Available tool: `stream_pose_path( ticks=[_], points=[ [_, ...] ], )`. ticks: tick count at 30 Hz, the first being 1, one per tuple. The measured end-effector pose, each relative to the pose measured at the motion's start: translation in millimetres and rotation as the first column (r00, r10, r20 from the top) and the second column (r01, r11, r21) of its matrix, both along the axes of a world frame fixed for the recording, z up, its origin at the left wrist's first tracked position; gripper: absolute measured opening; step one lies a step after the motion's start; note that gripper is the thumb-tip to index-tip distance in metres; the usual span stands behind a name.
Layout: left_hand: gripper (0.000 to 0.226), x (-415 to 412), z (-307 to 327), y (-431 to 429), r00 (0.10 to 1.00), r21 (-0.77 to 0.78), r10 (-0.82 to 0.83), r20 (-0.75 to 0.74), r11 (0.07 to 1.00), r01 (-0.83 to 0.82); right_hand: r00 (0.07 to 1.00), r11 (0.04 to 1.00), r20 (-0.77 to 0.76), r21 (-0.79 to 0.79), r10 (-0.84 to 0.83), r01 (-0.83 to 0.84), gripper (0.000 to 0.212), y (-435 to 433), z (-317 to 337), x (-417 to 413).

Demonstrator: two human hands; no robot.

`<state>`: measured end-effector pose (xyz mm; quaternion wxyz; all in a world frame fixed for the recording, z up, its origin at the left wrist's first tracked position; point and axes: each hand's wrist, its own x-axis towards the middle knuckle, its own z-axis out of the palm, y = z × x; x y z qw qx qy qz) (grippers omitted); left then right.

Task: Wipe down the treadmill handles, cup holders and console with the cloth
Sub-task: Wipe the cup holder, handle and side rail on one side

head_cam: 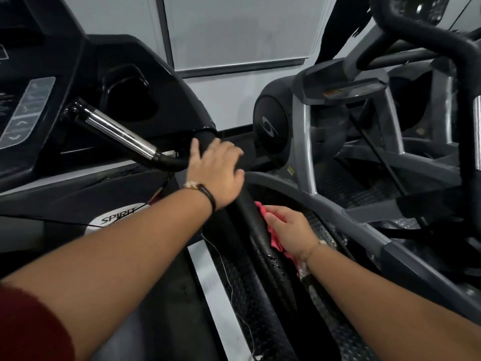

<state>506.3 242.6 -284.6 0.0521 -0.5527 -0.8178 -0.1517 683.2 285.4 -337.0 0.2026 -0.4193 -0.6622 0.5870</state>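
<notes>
The treadmill's black right side handle (251, 225) runs from the console toward me. My left hand (217, 169) rests on top of its upper end, fingers curved over the rail. Lower down, my right hand (289, 230) grips a pink cloth (273, 237) and presses it against the outer side of the same handle. The chrome pulse grip (122, 132) sticks out to the left of my left hand. Behind it is the dark cup holder (130, 97), and the console with its button panel (23, 110) is at the far left.
A grey elliptical machine (307, 142) stands close on the right, its black curved bar (463, 82) overhead. The treadmill's side rail (216, 290) and motor cover with a logo (117, 217) lie below. A thin cord (229, 277) hangs by the handle.
</notes>
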Motion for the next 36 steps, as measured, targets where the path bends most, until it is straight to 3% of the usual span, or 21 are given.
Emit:
stream_pose_path(
  ticks=[2, 4, 8, 11, 13, 17, 19, 22, 24, 27, 30, 32, 35, 36],
  points=[
    [0.046, 17, -11, 13, 0.999, -0.093, -0.016, 0.040, 0.996, 0.020, 0.996, 1.000, 0.091, 0.030, -0.001, -0.002, 0.019, 7, -2, -8],
    [0.045, 22, -20, 18, 0.997, -0.147, 0.002, 0.082, 0.989, 0.010, 0.999, 0.999, 0.047, 0.052, -0.005, 0.002, 0.017, 3, -1, 0],
    [0.044, 20, -26, 19, 0.995, -0.138, -0.005, 0.101, 0.990, 0.019, 0.998, 0.983, -0.052, -0.180, -0.036, 0.026, 0.018, -11, -8, 33],
    [0.044, 19, -25, 20, 0.995, -0.146, -0.015, 0.100, 0.989, 0.029, 0.989, 0.914, 0.142, -0.394, -0.040, 0.094, 0.020, 1, -8, 15],
    [0.043, 19, -26, 20, 0.995, -0.142, -0.013, 0.096, 0.990, 0.026, 0.970, 0.905, 0.239, -0.422, 0.050, 0.057, 0.027, 9, -8, 1],
    [0.042, 17, -28, 20, 0.997, -0.135, -0.018, 0.081, 0.990, 0.029, 0.939, 0.986, 0.344, -0.160, 0.002, 0.057, 0.031, 29, -3, -30],
    [0.042, 18, -28, 20, 0.996, -0.130, -0.020, 0.083, 0.991, 0.031, 0.922, 0.996, 0.385, 0.058, 0.047, -0.075, 0.030, 22, -1, -29],
    [0.042, 17, -29, 20, 0.996, -0.121, -0.018, 0.092, 0.992, 0.029, 0.965, 0.882, 0.255, 0.467, -0.065, -0.064, 0.021, -7, 5, 0],
    [0.042, 18, -28, 20, 0.995, -0.123, -0.016, 0.095, 0.992, 0.028, 0.990, 0.770, 0.137, 0.633, -0.015, -0.076, 0.022, -25, 8, 19],
    [0.042, 18, -28, 19, 0.995, -0.128, -0.018, 0.093, 0.991, 0.030, 0.976, 0.816, 0.217, 0.561, 0.017, -0.139, 0.021, -16, 6, 21],
    [0.043, 18, -27, 20, 0.996, -0.147, -0.020, 0.087, 0.989, 0.033, 0.883, 0.852, 0.467, 0.480, -0.048, -0.207, 0.028, -7, 4, 3],
    [0.043, 18, -27, 20, 0.996, -0.157, -0.022, 0.086, 0.987, 0.036, 0.899, 0.741, 0.436, 0.619, -0.050, -0.259, 0.029, -21, 10, 4],
    [0.042, 17, -27, 20, 0.995, -0.156, -0.028, 0.093, 0.987, 0.042, 0.949, 0.495, 0.290, 0.811, 0.125, -0.313, 0.027, -46, 12, 37],
    [0.042, 17, -27, 20, 0.995, -0.157, -0.032, 0.093, 0.986, 0.046, 0.947, 0.461, 0.269, 0.828, 0.177, -0.321, 0.024, -47, 7, 48]
  ],
)
